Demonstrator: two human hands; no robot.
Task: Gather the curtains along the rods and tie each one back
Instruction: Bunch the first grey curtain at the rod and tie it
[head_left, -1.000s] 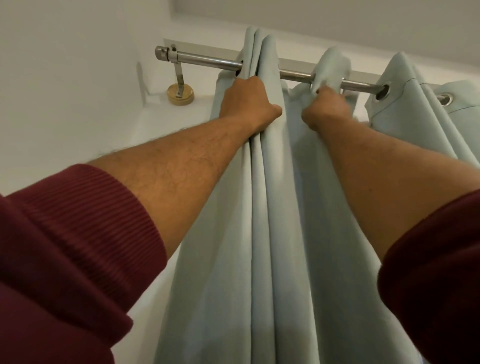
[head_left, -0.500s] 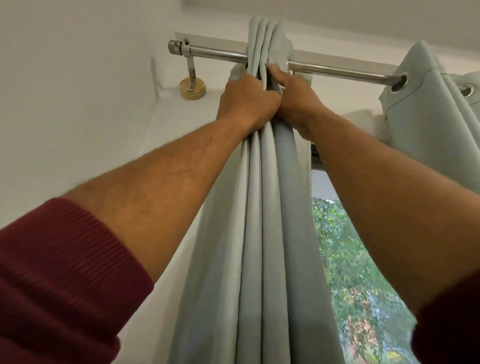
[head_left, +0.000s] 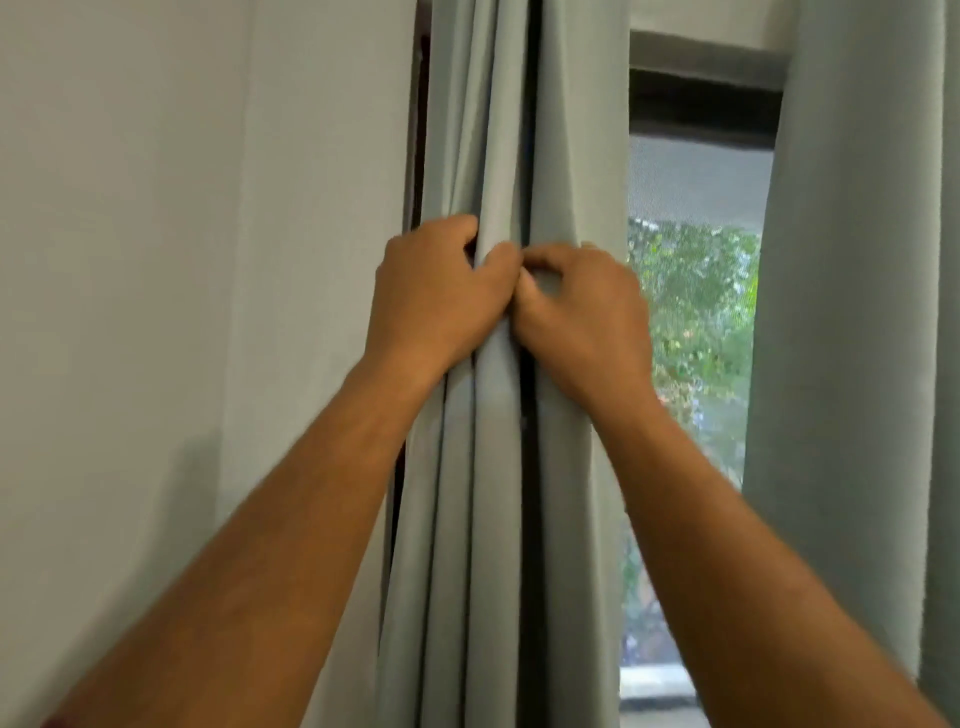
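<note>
A pale grey-green curtain (head_left: 498, 130) hangs bunched into narrow vertical folds beside the wall. My left hand (head_left: 431, 296) grips the left folds of the bunch. Touching it on the right, my right hand (head_left: 587, 317) pinches the right folds, fingers curled into the cloth. A second curtain (head_left: 857, 312) of the same colour hangs spread at the right edge. The rod is out of view above the frame.
A plain white wall (head_left: 182, 312) fills the left half. Between the two curtains shows a window (head_left: 696, 291) with a dark frame on top and green trees outside. A pale sill (head_left: 654, 680) lies low in the gap.
Both hands have come down from the rod to the middle of the gathered curtain, still holding its folds. My view has dropped, so the rod and bracket have left the frame.
</note>
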